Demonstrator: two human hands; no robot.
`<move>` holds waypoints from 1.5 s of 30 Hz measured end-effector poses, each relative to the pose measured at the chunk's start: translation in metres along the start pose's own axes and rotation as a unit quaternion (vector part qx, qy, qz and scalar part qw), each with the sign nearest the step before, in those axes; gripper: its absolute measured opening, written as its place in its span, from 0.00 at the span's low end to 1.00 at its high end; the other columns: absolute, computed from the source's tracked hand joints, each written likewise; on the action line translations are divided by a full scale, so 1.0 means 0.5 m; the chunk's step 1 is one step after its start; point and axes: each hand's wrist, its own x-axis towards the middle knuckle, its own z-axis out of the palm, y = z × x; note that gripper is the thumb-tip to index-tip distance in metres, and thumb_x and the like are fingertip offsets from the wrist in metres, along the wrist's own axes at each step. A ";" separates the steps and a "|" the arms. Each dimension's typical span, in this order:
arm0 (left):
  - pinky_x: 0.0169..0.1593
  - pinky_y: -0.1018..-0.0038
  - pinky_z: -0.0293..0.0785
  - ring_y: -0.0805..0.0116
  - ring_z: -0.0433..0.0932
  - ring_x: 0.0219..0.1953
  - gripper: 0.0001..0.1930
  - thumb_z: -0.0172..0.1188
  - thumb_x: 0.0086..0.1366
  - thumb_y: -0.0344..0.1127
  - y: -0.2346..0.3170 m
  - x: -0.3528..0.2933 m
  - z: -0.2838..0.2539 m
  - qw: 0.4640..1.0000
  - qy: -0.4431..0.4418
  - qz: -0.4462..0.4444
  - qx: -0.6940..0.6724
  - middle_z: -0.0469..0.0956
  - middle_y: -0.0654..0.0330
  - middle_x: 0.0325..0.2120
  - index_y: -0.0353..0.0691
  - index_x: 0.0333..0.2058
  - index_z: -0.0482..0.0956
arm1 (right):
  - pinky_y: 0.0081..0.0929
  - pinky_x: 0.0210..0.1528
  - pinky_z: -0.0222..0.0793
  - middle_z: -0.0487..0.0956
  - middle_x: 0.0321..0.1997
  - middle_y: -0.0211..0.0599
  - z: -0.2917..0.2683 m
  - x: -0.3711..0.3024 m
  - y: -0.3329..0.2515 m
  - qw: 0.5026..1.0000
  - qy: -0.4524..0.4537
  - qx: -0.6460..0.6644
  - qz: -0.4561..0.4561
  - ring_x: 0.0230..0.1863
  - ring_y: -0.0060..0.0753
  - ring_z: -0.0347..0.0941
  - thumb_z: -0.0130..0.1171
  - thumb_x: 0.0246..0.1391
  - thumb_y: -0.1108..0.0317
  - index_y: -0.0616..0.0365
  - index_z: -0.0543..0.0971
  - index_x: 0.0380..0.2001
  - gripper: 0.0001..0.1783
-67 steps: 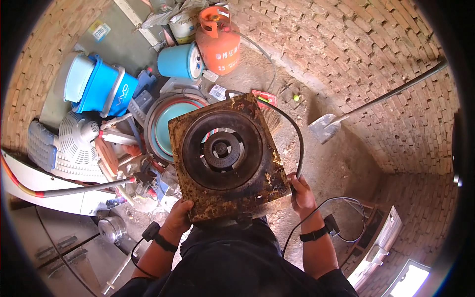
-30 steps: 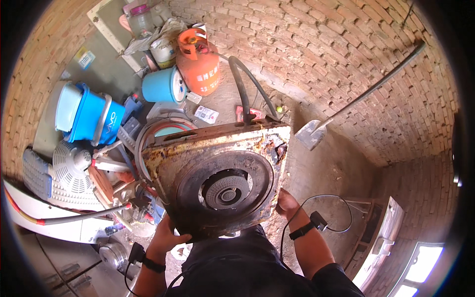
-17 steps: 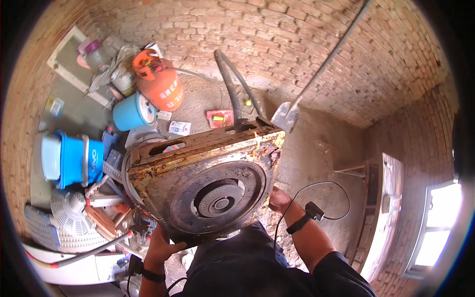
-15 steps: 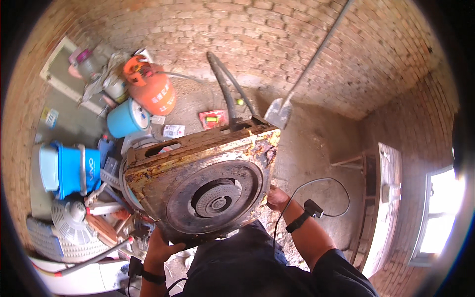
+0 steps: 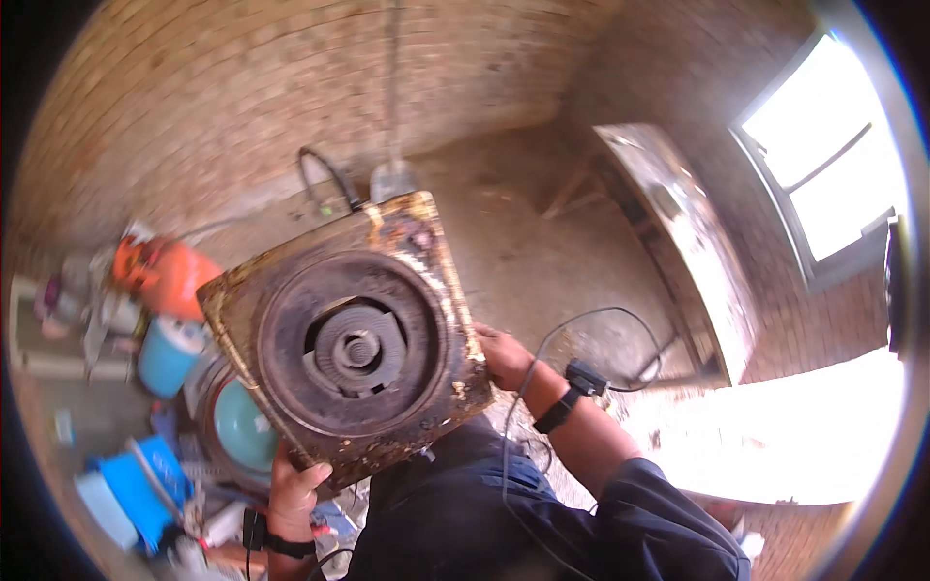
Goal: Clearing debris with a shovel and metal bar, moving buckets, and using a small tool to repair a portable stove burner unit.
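A rusty, grime-caked gas stove (image 5: 242,300) with a single round burner (image 5: 360,352) is held up in front of my body, its burner face turned toward me. My left hand (image 5: 294,484) grips its lower left edge, thumb on top of the face. At the right edge my right hand (image 5: 504,358) is closed round the side, its fingertips partly hidden behind the stove. A dark hose (image 5: 329,169) loops up behind the far edge. Both wrists wear black straps with small devices.
At left stand an orange gas cylinder (image 5: 179,283), a light-blue bucket (image 5: 167,360), a green basin (image 5: 242,424) and a bright-blue container (image 5: 145,489). A shovel (image 5: 393,176) leans on the brick wall. A wooden table-like piece (image 5: 678,223) stands at right below a window (image 5: 823,145). A cable (image 5: 605,312) loops near my right arm.
My view has swung to the right, bringing the window and doorway light further in. The stove has tilted, so its burner face shows more squarely. Both hands have kept their hold.
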 end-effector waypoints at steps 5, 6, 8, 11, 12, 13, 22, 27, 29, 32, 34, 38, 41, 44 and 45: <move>0.57 0.67 0.67 0.63 0.72 0.50 0.41 0.71 0.39 0.35 0.018 0.036 -0.032 0.995 -0.066 -0.074 0.005 0.73 0.59 0.48 0.34 0.55 0.65 | 0.24 0.50 0.67 0.77 0.50 0.34 0.001 -0.051 0.053 0.995 0.097 -0.012 -0.028 0.48 0.24 0.71 0.47 0.65 0.55 0.60 0.71 0.56 0.24; 0.55 0.67 0.69 0.62 0.74 0.48 0.39 0.71 0.39 0.36 0.021 0.040 -0.035 0.995 -0.065 -0.082 -0.004 0.75 0.58 0.46 0.33 0.53 0.67 | 0.24 0.51 0.67 0.77 0.50 0.34 0.010 -0.062 0.055 0.993 0.115 0.002 -0.012 0.48 0.24 0.71 0.47 0.65 0.55 0.61 0.71 0.56 0.24; 0.53 0.66 0.72 0.61 0.76 0.46 0.37 0.70 0.40 0.36 0.029 0.045 -0.045 0.990 -0.083 -0.112 -0.030 0.76 0.56 0.44 0.31 0.52 0.69 | 0.24 0.52 0.67 0.77 0.50 0.35 0.033 -0.087 0.047 0.991 0.136 0.017 -0.001 0.48 0.25 0.71 0.47 0.65 0.54 0.62 0.71 0.55 0.25; 0.52 0.67 0.73 0.60 0.76 0.46 0.36 0.69 0.41 0.36 0.007 0.089 -0.057 0.987 -0.107 -0.115 -0.045 0.76 0.56 0.45 0.31 0.52 0.69 | 0.25 0.53 0.66 0.76 0.51 0.36 0.059 -0.095 0.035 0.986 0.164 0.022 -0.011 0.50 0.25 0.70 0.46 0.65 0.54 0.63 0.70 0.56 0.26; 0.54 0.66 0.72 0.60 0.75 0.48 0.37 0.69 0.42 0.36 -0.005 0.107 -0.077 0.983 -0.133 -0.122 -0.035 0.76 0.55 0.46 0.31 0.53 0.68 | 0.26 0.54 0.66 0.76 0.51 0.36 0.062 -0.094 0.039 0.981 0.186 0.035 -0.031 0.50 0.25 0.70 0.46 0.65 0.54 0.63 0.70 0.56 0.26; 0.54 0.66 0.72 0.60 0.75 0.48 0.37 0.69 0.42 0.36 -0.013 0.126 -0.087 0.982 -0.143 -0.121 -0.032 0.76 0.55 0.46 0.31 0.53 0.68 | 0.26 0.54 0.65 0.75 0.52 0.36 0.069 -0.094 0.040 0.976 0.208 0.047 -0.050 0.51 0.26 0.70 0.45 0.65 0.54 0.63 0.70 0.56 0.26; 0.59 0.64 0.65 0.61 0.71 0.52 0.39 0.69 0.44 0.38 -0.005 0.164 -0.118 0.952 -0.255 -0.149 -0.080 0.72 0.57 0.50 0.33 0.56 0.65 | 0.27 0.48 0.71 0.78 0.46 0.38 0.128 -0.167 0.040 0.963 0.243 0.070 -0.088 0.45 0.26 0.74 0.41 0.66 0.53 0.63 0.73 0.52 0.25; 0.58 0.64 0.67 0.60 0.71 0.53 0.39 0.69 0.44 0.38 -0.030 0.180 -0.127 0.933 -0.300 -0.173 -0.097 0.71 0.58 0.51 0.35 0.57 0.64 | 0.31 0.51 0.70 0.78 0.47 0.42 0.175 -0.201 0.021 0.958 0.243 0.052 -0.141 0.44 0.31 0.75 0.36 0.67 0.49 0.63 0.73 0.53 0.29; 0.58 0.64 0.68 0.61 0.71 0.52 0.38 0.69 0.45 0.37 -0.046 0.193 -0.136 0.927 -0.317 -0.169 -0.108 0.72 0.58 0.50 0.36 0.56 0.65 | 0.30 0.51 0.70 0.78 0.47 0.42 0.164 -0.194 0.034 0.955 0.237 0.040 -0.172 0.44 0.31 0.75 0.37 0.66 0.48 0.64 0.74 0.52 0.30; 0.58 0.63 0.67 0.62 0.71 0.52 0.35 0.68 0.47 0.36 -0.068 0.209 -0.148 0.914 -0.347 -0.170 -0.121 0.73 0.59 0.50 0.37 0.55 0.67 | 0.28 0.52 0.68 0.78 0.47 0.41 0.163 -0.196 0.053 0.950 0.264 0.010 -0.169 0.46 0.30 0.74 0.39 0.64 0.44 0.65 0.74 0.50 0.33; 0.59 0.64 0.67 0.62 0.71 0.52 0.35 0.68 0.47 0.36 -0.068 0.214 -0.144 0.908 -0.364 -0.167 -0.122 0.72 0.59 0.50 0.37 0.55 0.67 | 0.29 0.53 0.67 0.78 0.47 0.41 0.144 -0.200 0.058 0.948 0.269 0.001 -0.171 0.48 0.30 0.73 0.40 0.63 0.41 0.66 0.75 0.50 0.35; 0.60 0.65 0.64 0.62 0.71 0.53 0.35 0.68 0.47 0.36 -0.106 0.256 -0.173 0.899 -0.385 -0.169 -0.121 0.72 0.60 0.51 0.38 0.56 0.67 | 0.32 0.63 0.55 0.66 0.62 0.49 0.215 -0.209 0.042 0.900 0.391 -0.131 -0.140 0.62 0.39 0.61 0.41 0.57 0.32 0.69 0.66 0.58 0.46; 0.62 0.66 0.61 0.63 0.69 0.54 0.35 0.68 0.48 0.37 -0.118 0.254 -0.188 0.884 -0.412 -0.177 -0.133 0.72 0.61 0.51 0.38 0.56 0.67 | 0.30 0.61 0.55 0.67 0.60 0.50 0.182 -0.194 0.071 0.885 0.421 -0.152 -0.131 0.59 0.38 0.61 0.40 0.56 0.31 0.70 0.66 0.57 0.48; 0.62 0.65 0.60 0.64 0.68 0.55 0.34 0.67 0.49 0.37 -0.107 0.251 -0.202 0.882 -0.415 -0.184 -0.123 0.71 0.62 0.52 0.39 0.56 0.68 | 0.32 0.58 0.58 0.70 0.56 0.52 0.188 -0.196 0.071 0.886 0.425 -0.146 -0.113 0.55 0.40 0.64 0.38 0.56 0.29 0.69 0.69 0.56 0.48; 0.62 0.65 0.59 0.64 0.67 0.56 0.34 0.67 0.49 0.38 -0.100 0.251 -0.197 0.884 -0.414 -0.182 -0.121 0.71 0.62 0.52 0.39 0.56 0.68 | 0.33 0.60 0.56 0.68 0.58 0.53 0.192 -0.203 0.062 0.904 0.391 -0.142 -0.099 0.57 0.42 0.63 0.37 0.55 0.29 0.69 0.67 0.57 0.49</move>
